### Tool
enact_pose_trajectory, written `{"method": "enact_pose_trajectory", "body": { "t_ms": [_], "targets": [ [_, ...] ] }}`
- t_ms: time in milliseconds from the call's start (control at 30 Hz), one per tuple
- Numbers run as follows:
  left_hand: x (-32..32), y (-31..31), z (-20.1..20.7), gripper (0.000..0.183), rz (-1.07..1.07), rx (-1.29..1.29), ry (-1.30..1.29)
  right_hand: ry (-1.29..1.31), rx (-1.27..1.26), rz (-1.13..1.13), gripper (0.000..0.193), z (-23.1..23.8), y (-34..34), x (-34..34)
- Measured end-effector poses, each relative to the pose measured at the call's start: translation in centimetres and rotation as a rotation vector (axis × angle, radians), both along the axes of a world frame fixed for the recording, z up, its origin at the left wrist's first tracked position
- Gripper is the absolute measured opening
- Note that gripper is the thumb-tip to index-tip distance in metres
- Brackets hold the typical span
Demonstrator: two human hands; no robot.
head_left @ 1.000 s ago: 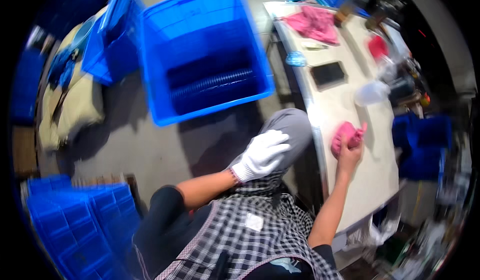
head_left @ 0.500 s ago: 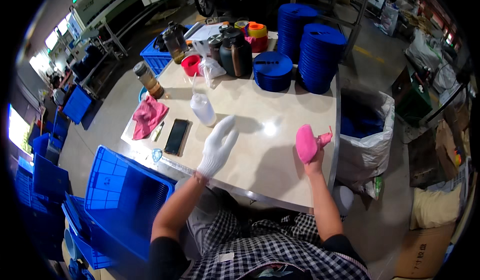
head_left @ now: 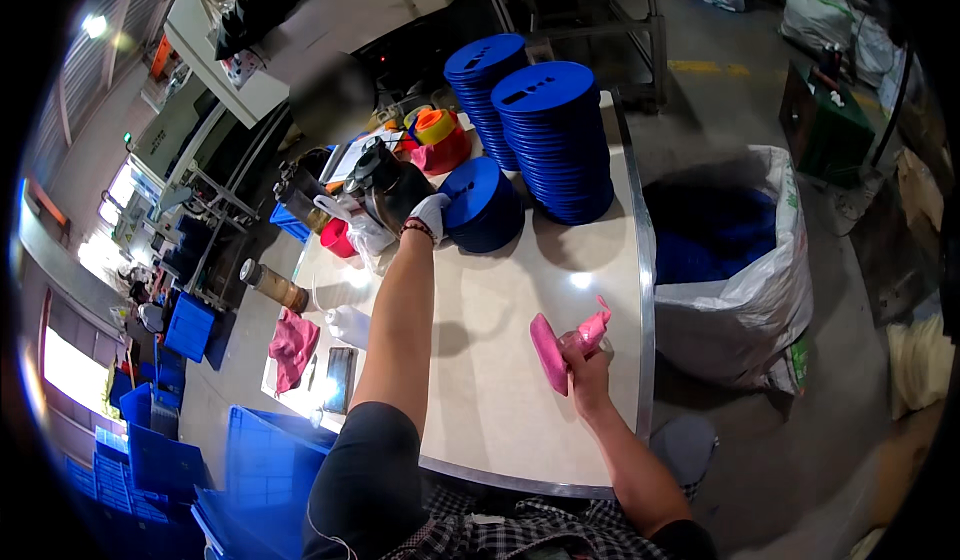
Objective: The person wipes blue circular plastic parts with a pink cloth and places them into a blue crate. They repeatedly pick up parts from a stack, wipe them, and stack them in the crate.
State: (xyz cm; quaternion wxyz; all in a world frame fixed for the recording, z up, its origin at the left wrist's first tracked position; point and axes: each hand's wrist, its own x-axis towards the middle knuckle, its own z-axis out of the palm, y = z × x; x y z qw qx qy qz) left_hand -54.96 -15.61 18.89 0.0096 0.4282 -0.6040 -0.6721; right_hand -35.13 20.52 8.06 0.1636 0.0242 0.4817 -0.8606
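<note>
My left hand [head_left: 430, 212], in a white knitted glove, reaches to the far side of the table. It touches the left edge of the short stack of blue discs [head_left: 482, 205]; its fingertips are hard to make out against the rim. Closed over the near right part of the table, my right hand [head_left: 588, 365] holds a pink cloth-covered pad [head_left: 549, 354] with a bunched pink tail. Two taller stacks of slotted blue discs, a front one [head_left: 555, 150] and a back one [head_left: 483, 90], stand beyond the short stack.
Dark flask [head_left: 395, 192], red cup [head_left: 337, 238] and tape rolls [head_left: 436, 135] crowd the far left. A white squeeze bottle [head_left: 347, 326], phone [head_left: 340, 378] and pink cloth [head_left: 293, 349] lie nearer. Right of the table stands a white sack [head_left: 740, 310] of blue pieces.
My left hand has moved from the near table up to the short disc stack. My right hand has turned the pink pad edge-on, still holding it. The view has swung and come closer to the stacks.
</note>
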Motion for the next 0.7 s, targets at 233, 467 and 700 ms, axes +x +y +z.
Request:
{"method": "enact_pose_trajectory", "body": {
  "t_ms": [233, 467, 700],
  "targets": [
    [-0.3, -1.1, -0.7, 0.023, -0.2, -0.012, -0.074, -0.003, 0.081, 0.055, 0.026, 0.7, 0.3, 0.0],
    [-2.7, -5.2, -5.8, 0.017, -1.087, -1.412, -0.312, 0.002, 0.099, 0.046, 0.017, 2.1, -0.1, 0.3],
    [-3.1, -4.7, -7.0, 0.019, -1.037, -1.451, -0.438, 0.073, 0.226, 0.071, 0.027, 0.7, -0.1, 0.3]
  ]
}}
